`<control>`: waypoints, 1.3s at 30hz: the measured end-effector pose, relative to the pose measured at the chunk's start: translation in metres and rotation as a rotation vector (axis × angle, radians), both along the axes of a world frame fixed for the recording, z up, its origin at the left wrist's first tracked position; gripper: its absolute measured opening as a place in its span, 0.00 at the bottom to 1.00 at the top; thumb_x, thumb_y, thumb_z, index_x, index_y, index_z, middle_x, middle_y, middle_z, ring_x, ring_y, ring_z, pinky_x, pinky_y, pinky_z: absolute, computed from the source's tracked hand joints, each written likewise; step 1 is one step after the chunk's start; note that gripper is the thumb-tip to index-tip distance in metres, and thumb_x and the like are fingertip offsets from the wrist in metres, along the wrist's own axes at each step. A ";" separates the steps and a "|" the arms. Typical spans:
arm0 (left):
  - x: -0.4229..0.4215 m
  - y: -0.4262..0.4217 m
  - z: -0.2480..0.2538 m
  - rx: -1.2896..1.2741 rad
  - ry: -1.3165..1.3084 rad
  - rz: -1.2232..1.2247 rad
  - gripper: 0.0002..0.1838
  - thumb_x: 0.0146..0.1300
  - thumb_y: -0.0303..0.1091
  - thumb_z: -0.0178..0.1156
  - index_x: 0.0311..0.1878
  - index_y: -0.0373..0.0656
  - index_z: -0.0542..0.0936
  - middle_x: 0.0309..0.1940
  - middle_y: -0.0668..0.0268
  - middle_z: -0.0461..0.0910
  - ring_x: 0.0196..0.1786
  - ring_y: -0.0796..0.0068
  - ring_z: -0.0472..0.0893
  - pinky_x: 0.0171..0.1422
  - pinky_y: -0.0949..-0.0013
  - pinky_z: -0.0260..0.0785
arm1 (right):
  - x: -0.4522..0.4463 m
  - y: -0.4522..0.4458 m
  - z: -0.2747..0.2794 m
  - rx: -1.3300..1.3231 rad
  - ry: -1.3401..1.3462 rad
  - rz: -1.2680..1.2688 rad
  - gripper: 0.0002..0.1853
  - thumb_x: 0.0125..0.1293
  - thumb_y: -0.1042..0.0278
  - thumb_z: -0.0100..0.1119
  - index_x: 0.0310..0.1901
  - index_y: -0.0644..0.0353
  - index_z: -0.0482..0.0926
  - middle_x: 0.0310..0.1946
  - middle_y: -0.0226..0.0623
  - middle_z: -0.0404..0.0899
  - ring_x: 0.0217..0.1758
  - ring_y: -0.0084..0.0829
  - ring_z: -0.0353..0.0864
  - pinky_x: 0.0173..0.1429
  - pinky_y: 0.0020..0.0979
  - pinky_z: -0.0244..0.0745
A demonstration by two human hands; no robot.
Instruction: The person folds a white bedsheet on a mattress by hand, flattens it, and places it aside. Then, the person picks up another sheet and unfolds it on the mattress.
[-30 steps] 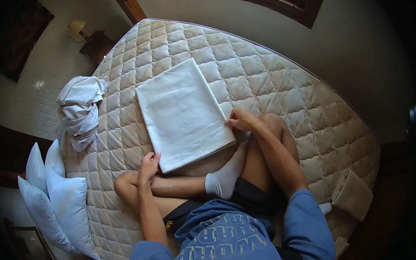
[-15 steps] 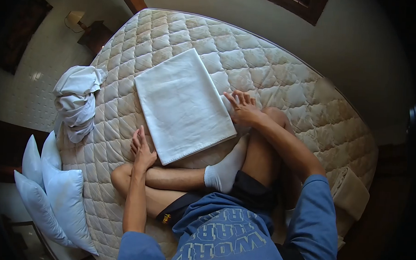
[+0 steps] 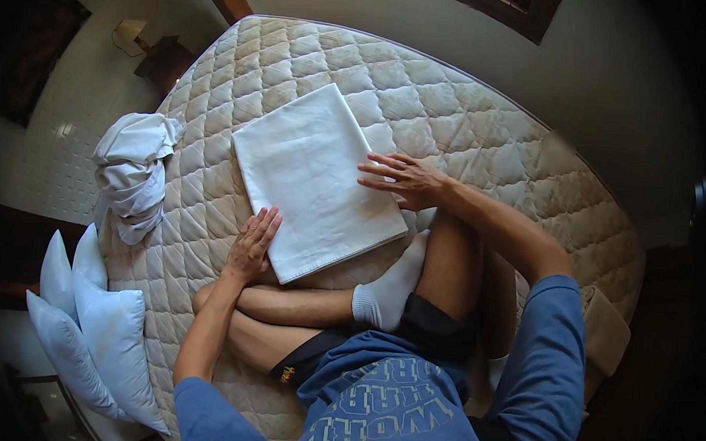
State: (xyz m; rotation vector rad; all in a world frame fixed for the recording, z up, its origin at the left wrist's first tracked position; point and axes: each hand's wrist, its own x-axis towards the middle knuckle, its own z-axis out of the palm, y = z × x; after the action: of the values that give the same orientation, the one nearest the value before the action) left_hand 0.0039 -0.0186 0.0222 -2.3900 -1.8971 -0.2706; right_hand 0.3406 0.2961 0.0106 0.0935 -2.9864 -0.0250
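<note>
A white cloth (image 3: 316,171), folded into a flat rectangle with a stitched lower hem, lies on the quilted mattress (image 3: 452,122) before my crossed legs. At its lower left edge rests my left hand (image 3: 253,240), fingers stretched out and the fingertips on the cloth's border. My right hand (image 3: 406,179) is spread over the right edge, its fingers reaching onto the cloth. Neither hand grips anything.
A crumpled white cloth (image 3: 134,171) lies at the mattress's left edge. Pale pillows (image 3: 111,336) are stacked at the lower left. Folded beige fabric (image 3: 604,330) sits at the right. A lamp (image 3: 130,31) stands beyond the far left corner.
My right hand has moved left from beside the cloth onto its right edge. My left hand has shifted up and right to touch the left edge.
</note>
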 end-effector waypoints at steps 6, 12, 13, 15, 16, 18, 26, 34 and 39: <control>-0.002 0.013 0.011 -0.142 0.024 -0.113 0.38 0.63 0.30 0.60 0.79 0.49 0.66 0.82 0.66 0.62 0.83 0.68 0.61 0.85 0.62 0.52 | -0.015 0.008 0.009 -0.103 -0.102 0.192 0.57 0.50 0.59 0.72 0.83 0.44 0.53 0.86 0.27 0.45 0.89 0.36 0.42 0.89 0.43 0.44; -0.008 0.027 0.005 -0.149 0.092 -0.238 0.32 0.70 0.33 0.54 0.78 0.50 0.69 0.81 0.70 0.63 0.83 0.69 0.62 0.85 0.63 0.52 | -0.026 0.010 0.001 0.044 -0.159 0.306 0.57 0.48 0.57 0.72 0.82 0.45 0.55 0.86 0.25 0.47 0.88 0.34 0.45 0.89 0.41 0.45; -0.008 0.025 0.003 -0.154 0.073 -0.239 0.31 0.71 0.34 0.53 0.78 0.50 0.69 0.81 0.70 0.64 0.83 0.69 0.62 0.85 0.63 0.52 | -0.027 0.011 -0.002 -0.015 -0.152 0.331 0.55 0.50 0.58 0.71 0.82 0.46 0.56 0.85 0.26 0.48 0.88 0.34 0.47 0.89 0.41 0.47; -0.008 0.024 -0.001 -0.165 0.037 -0.244 0.29 0.73 0.35 0.51 0.77 0.50 0.70 0.81 0.70 0.64 0.82 0.70 0.63 0.85 0.63 0.53 | -0.027 0.014 -0.008 -0.130 -0.135 0.375 0.50 0.53 0.59 0.68 0.80 0.47 0.60 0.84 0.28 0.52 0.87 0.35 0.51 0.88 0.42 0.50; -0.010 0.026 -0.002 -0.171 0.022 -0.250 0.28 0.74 0.36 0.49 0.77 0.50 0.70 0.81 0.70 0.64 0.82 0.70 0.63 0.84 0.63 0.53 | -0.027 0.015 -0.010 -0.188 -0.122 0.393 0.48 0.54 0.60 0.67 0.80 0.48 0.61 0.84 0.29 0.53 0.86 0.35 0.53 0.87 0.42 0.52; -0.015 0.028 -0.006 -0.182 0.002 -0.256 0.28 0.74 0.36 0.50 0.77 0.50 0.71 0.81 0.70 0.64 0.82 0.70 0.64 0.84 0.63 0.53 | -0.030 0.018 -0.023 -0.195 -0.080 0.393 0.47 0.56 0.60 0.66 0.80 0.48 0.61 0.84 0.28 0.54 0.86 0.35 0.53 0.87 0.41 0.52; -0.012 0.025 -0.011 -0.138 -0.072 -0.248 0.27 0.74 0.36 0.50 0.76 0.50 0.73 0.79 0.69 0.67 0.81 0.69 0.65 0.84 0.63 0.54 | -0.033 0.014 -0.024 -0.309 0.067 0.437 0.36 0.67 0.67 0.59 0.78 0.51 0.65 0.82 0.28 0.60 0.83 0.36 0.61 0.85 0.39 0.58; 0.001 0.021 0.020 -0.456 -0.520 -0.175 0.27 0.70 0.36 0.58 0.73 0.48 0.76 0.75 0.68 0.73 0.80 0.63 0.67 0.83 0.61 0.57 | -0.017 -0.012 -0.006 -0.549 0.002 0.337 0.33 0.65 0.64 0.63 0.73 0.52 0.73 0.76 0.30 0.70 0.80 0.41 0.67 0.83 0.41 0.61; 0.000 0.004 0.033 -0.693 -0.904 -0.069 0.25 0.69 0.33 0.63 0.69 0.43 0.79 0.72 0.66 0.76 0.78 0.61 0.69 0.81 0.61 0.60 | -0.001 -0.041 -0.003 -0.939 -0.098 0.189 0.28 0.64 0.64 0.66 0.67 0.54 0.79 0.68 0.31 0.79 0.73 0.42 0.75 0.78 0.39 0.68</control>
State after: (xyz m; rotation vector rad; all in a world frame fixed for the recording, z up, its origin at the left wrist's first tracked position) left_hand 0.0036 -0.0151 0.0555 -3.1149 -2.5868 -0.9845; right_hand 0.3392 0.2548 0.0080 0.2573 -2.7275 1.3861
